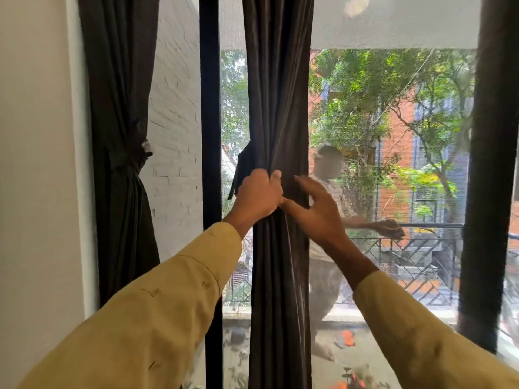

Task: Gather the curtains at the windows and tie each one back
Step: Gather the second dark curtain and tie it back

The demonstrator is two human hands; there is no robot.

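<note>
Window [393,122]; pleated curtain [278,94] in L hand [258,193]

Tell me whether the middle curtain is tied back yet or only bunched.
Only bunched, not tied: the left hand grips the middle curtain into tight folds, and no fastened band circles it.

Tied curtain [120,113] left of middle curtain [278,108]

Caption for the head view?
Left hand grips the gathered middle curtain, open right hand beside it; left curtain already tied back.
</note>
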